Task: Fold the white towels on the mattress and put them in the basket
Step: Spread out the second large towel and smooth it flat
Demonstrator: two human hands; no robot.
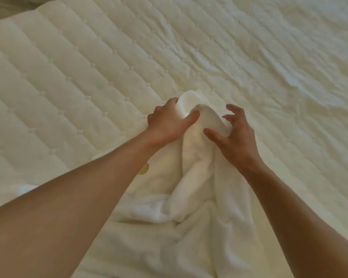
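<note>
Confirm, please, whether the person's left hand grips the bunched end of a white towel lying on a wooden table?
Not a wooden table: the head view shows the left hand gripping the bunched end of the white towel on a quilted mattress.

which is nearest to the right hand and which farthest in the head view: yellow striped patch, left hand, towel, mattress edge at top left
1. towel, centre, in the right hand grip.
2. left hand, just to the left, gripping the same towel.
3. yellow striped patch, lower left, beside the left forearm.
4. mattress edge, far upper left.
</note>
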